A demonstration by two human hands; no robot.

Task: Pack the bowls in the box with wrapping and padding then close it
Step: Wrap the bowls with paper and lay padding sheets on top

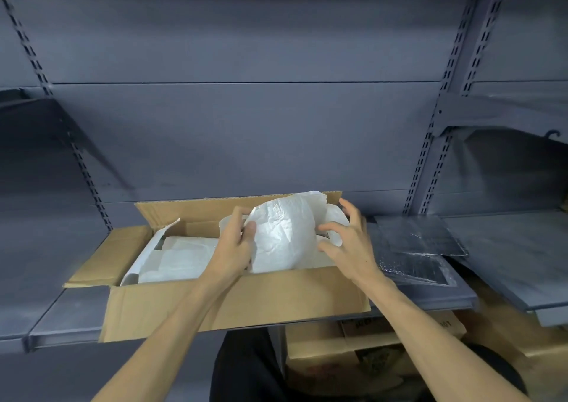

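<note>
You stand facing a grey metal shelving unit [246, 131] whose back panel fills most of the view, with slotted uprights running up both sides. Its shelf [70, 315] carries an open cardboard box [239, 297], set lengthwise along the front edge with its flaps folded outward; the left flap lies flat on the shelf and the far flap stands up against the back panel. Under the shelf, between your arms, you can see more cardboard boxes [338, 349] stacked low. Just right of the open box, two silvery padded sheets [421, 241] lie overlapping on the shelf, the upper one tilted across the lower. Inside the box, the left half holds white wrapped bundles [181, 260] lying low, with loose white paper rising along the left wall. In the right half a paper-wrapped bowl [285, 238] stands on edge, rounded and crinkled, its top reaching above the box rim. Your left hand [236, 244] grips the bowl's left edge, thumb pressed on the paper. Your right hand [347, 241] hovers at the bowl's right side with fingers spread and curved, fingertips at the wrapping.
</note>
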